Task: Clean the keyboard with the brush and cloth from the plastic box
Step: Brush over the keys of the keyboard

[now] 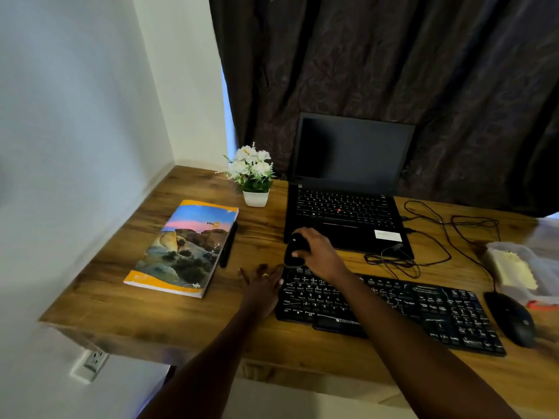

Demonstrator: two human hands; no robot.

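One keyboard (393, 309): black, laid flat near the front edge of the table (145, 316), its long side run from 9 to 3 o'clock with a slight skew.
brush (294, 249): dark and oval, held over the keyboard's 10 o'clock corner; its bristles cannot be made out.
right grip (319, 252): closed round the brush with the fingers curled over it; the forearm is stretched across the keyboard from 5 o'clock.
left grip (262, 282): nothing is held; the fingers are spread and laid flat on the table at the keyboard's 9 o'clock end, and a ring is seen on one finger.
plastic box (502, 245): translucent and blurred, set at 2 o'clock from the keyboard.
cloth (512, 269): pale yellow, seen inside the plastic box.
mouse (511, 319): black, placed just beside the keyboard at 3 o'clock.
laptop (348, 207): black, opened, its screen dark, stood at 12 o'clock behind the keyboard; its front edge is near the brush.
cables (423, 237): black, looped on the table at 1 o'clock, between laptop and plastic box.
book (184, 249): landscape cover with orange borders, laid flat at 9 o'clock, apart from the keyboard.
pen (228, 244): black, laid along the book's 3 o'clock edge.
flower pot (255, 198): small, white, filled with white flowers, placed at 11 o'clock, near the laptop.
curtain (393, 71): dark, hung behind the table.
socket (95, 361): white, fixed to the wall below the table at 7 o'clock.
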